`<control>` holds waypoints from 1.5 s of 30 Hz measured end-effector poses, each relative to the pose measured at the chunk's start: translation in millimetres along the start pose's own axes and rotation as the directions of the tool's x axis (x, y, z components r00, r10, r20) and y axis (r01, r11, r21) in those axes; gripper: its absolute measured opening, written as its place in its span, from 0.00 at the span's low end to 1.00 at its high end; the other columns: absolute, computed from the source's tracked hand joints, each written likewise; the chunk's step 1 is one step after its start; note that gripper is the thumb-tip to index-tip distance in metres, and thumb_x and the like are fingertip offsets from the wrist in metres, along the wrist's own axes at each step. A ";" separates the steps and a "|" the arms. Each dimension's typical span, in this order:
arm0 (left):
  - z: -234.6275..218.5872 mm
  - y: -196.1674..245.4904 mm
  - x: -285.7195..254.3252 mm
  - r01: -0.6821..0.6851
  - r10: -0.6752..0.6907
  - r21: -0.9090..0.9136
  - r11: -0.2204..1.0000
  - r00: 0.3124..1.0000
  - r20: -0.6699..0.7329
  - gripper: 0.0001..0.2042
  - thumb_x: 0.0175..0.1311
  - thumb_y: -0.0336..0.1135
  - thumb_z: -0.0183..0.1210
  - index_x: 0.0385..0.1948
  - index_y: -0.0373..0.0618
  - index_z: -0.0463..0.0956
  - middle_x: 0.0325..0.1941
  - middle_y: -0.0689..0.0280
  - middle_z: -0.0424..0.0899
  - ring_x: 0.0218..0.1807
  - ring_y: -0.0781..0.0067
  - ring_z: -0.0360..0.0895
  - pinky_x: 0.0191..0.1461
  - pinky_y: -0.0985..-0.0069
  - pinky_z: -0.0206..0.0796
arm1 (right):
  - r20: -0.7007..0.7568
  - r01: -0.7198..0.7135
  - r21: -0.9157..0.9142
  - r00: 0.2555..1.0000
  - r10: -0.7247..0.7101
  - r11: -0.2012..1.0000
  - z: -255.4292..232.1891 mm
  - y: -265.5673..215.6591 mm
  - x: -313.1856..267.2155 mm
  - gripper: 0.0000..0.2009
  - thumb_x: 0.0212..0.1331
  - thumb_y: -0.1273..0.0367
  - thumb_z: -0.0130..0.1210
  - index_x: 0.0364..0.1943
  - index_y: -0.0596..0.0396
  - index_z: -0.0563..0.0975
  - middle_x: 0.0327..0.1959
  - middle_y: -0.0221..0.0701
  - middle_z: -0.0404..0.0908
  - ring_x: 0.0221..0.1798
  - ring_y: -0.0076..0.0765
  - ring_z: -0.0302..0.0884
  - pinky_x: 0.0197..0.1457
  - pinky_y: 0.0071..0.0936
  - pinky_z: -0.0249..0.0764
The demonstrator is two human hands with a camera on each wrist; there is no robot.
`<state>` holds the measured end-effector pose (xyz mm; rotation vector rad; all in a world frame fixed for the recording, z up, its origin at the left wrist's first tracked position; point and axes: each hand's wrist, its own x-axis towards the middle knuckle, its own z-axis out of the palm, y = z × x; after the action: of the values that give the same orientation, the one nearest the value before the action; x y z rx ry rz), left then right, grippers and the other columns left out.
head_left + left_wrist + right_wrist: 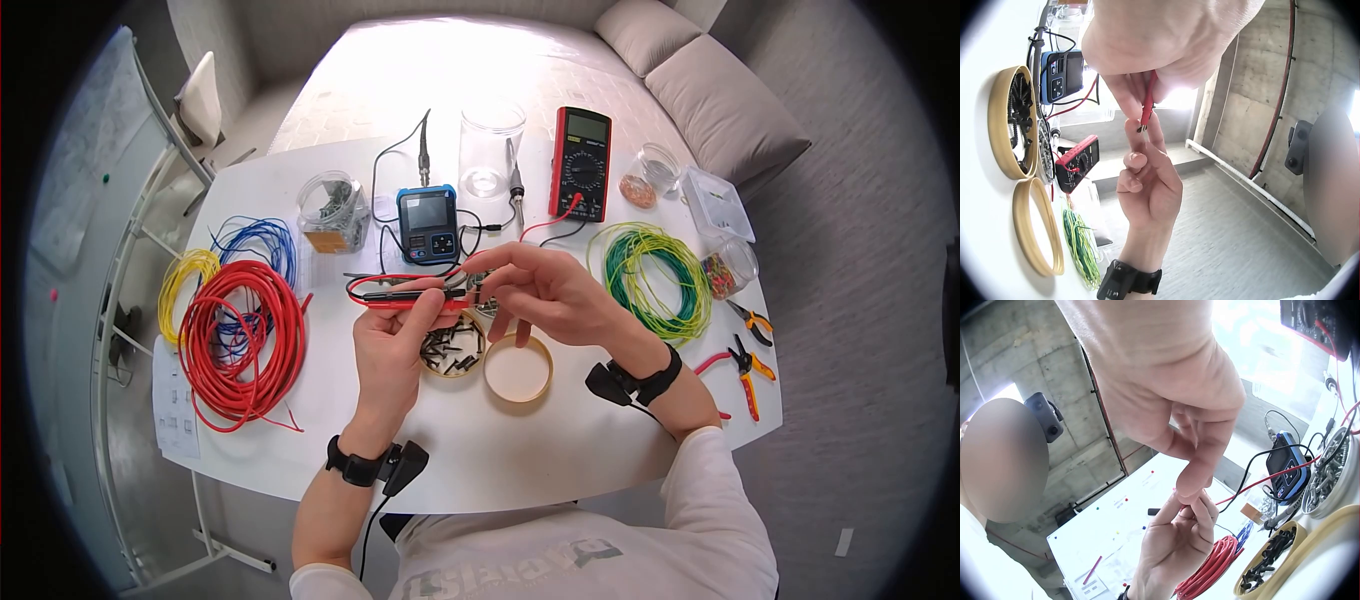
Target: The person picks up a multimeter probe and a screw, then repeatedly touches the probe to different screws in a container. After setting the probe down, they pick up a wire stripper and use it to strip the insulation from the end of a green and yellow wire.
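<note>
In the head view my left hand [393,345] holds a black test probe [395,296] and a red test probe [450,304] side by side, tips toward the right. My right hand [550,295] is at those tips, its fingers pinching around a small dark piece with shiny ends [1142,129]. The left wrist view has the red probe's tip right at this piece; I cannot tell its kind. Close below the hands is a round box of black screws [452,345], with an empty round lid [518,368] beside it.
A red multimeter [582,165] and a blue handheld tester [428,225] stand behind the hands. Red cable [245,345] lies coiled left, green wire [655,280] right, near pliers [745,375]. A soldering iron [516,190] and glass jar [490,150] are at the back.
</note>
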<state>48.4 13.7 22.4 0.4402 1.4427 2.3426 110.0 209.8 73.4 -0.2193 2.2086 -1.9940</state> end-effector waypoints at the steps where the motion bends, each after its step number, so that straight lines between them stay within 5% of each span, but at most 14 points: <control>1: 0.0 0.3 -0.1 0.000 0.000 0.000 1.000 1.000 -0.001 0.10 0.66 0.27 0.56 0.45 0.32 0.77 0.39 0.57 0.84 0.40 0.71 0.84 0.45 0.80 0.77 | -0.008 -0.008 -0.010 1.000 0.008 1.000 0.3 -0.4 -0.2 0.20 0.65 0.79 0.39 0.60 0.54 0.67 0.42 0.31 0.82 0.35 0.22 0.84 0.29 0.17 0.79; 29: -4.5 -0.2 0.2 -0.060 0.060 -0.005 0.998 0.997 -0.039 0.10 0.67 0.30 0.56 0.45 0.35 0.77 0.39 0.59 0.84 0.39 0.71 0.84 0.45 0.78 0.77 | -0.013 -0.073 -0.058 0.997 0.073 0.996 0.7 2.9 1.9 0.18 0.66 0.76 0.40 0.59 0.52 0.68 0.41 0.31 0.84 0.34 0.21 0.83 0.32 0.18 0.78; 41: -2.6 3.4 0.2 -0.075 0.070 -0.041 0.996 0.993 -0.097 0.10 0.66 0.28 0.57 0.45 0.33 0.77 0.37 0.58 0.84 0.39 0.71 0.84 0.45 0.79 0.77 | 0.051 -0.033 -0.445 0.997 0.062 0.895 -7.2 4.6 2.8 0.06 0.64 0.72 0.51 0.41 0.57 0.77 0.29 0.31 0.83 0.31 0.27 0.82 0.34 0.22 0.77; 45: -3.0 4.1 -0.3 -0.083 0.080 -0.028 0.996 0.993 -0.083 0.10 0.66 0.29 0.57 0.45 0.32 0.77 0.38 0.58 0.84 0.40 0.70 0.84 0.46 0.79 0.76 | 0.122 0.056 -0.811 0.990 0.075 0.583 -14.3 5.2 -1.3 0.04 0.58 0.69 0.56 0.34 0.54 0.78 0.27 0.33 0.81 0.29 0.39 0.80 0.35 0.31 0.74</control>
<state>46.8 9.5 24.7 0.4060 1.4481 2.4710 108.1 224.5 69.7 -0.4295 2.8299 -0.7364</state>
